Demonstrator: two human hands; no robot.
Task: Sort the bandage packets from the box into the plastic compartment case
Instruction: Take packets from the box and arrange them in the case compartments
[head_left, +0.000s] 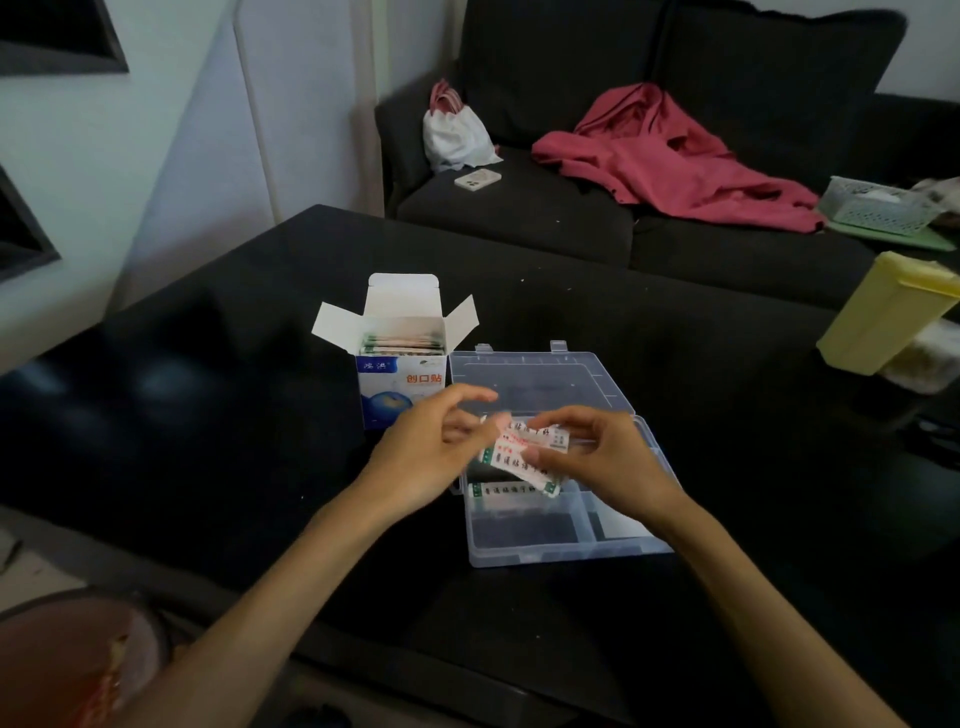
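- Both hands meet above the clear plastic compartment case (550, 540), which lies open on the black desk (208, 415) near its middle.
- The left hand (431, 457) pinches the left end of a small bunch of bandage packets (519, 454) between thumb and fingers; its index finger is stretched out above them.
- The right hand (608, 457) holds the right end of the same bunch, with its thumb on top and fingers curled beneath.
- The packets are white with green ends and printed writing, held tilted just over the case's far compartments.
- One more packet (506, 491) lies flat in the left compartment of the case, below the held bunch.
- The case's lid (535, 379) is folded back flat on the desk, toward the far edge.
- The bandage box (400, 374) stands upright just left of the lid, flaps open, with more packets standing inside.
- A yellow container (883, 317) sits at the desk's right edge.
- Beyond the far edge, a dark sofa (519, 208) carries a red garment (675, 161) and a white bag (457, 135).
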